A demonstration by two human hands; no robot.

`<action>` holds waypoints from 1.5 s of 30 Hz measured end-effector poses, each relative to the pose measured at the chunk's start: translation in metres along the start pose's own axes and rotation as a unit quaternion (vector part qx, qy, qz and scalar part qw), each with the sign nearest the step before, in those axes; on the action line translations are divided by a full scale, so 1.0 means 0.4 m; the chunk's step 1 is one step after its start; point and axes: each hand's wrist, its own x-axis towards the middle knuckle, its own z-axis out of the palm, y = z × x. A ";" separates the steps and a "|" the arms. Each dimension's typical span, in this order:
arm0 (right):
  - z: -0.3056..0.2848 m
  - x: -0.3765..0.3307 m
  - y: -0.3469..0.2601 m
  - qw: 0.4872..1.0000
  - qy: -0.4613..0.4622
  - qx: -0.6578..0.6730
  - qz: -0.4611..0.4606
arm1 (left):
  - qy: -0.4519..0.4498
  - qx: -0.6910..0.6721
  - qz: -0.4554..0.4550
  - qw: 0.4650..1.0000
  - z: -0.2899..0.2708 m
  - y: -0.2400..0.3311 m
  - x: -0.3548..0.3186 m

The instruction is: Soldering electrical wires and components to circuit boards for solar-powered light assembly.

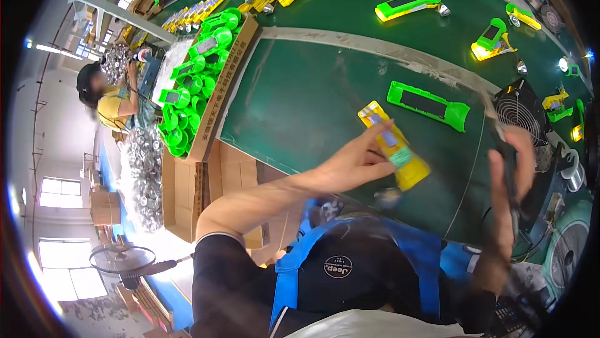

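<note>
My left hand (357, 162) is closed on a yellow flashlight housing half (411, 172), tilted over the green work table (300, 94). Small inner parts and a pale green piece show inside the housing. A shiny round part (387, 198), blurred, hangs at its lower end. Farther right, my right hand (522, 160) is closed round a long dark tool (509, 178); motion blur hides its kind. Between and beyond my hands, a green flashlight shell half (428, 104) with a dark panel lies on the table.
A cardboard tray (223, 88) of green shells (194, 82) borders the table's left. Along the far green belt (350, 4) lie yellow and green flashlight parts. A black fan (520, 110) stands at right. Farther left, another person (115, 104) works near piled silvery parts (145, 175).
</note>
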 end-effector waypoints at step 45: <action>0.057 -0.213 0.004 0.900 0.033 0.276 0.336 | 0.111 0.449 0.247 0.852 0.130 0.051 0.208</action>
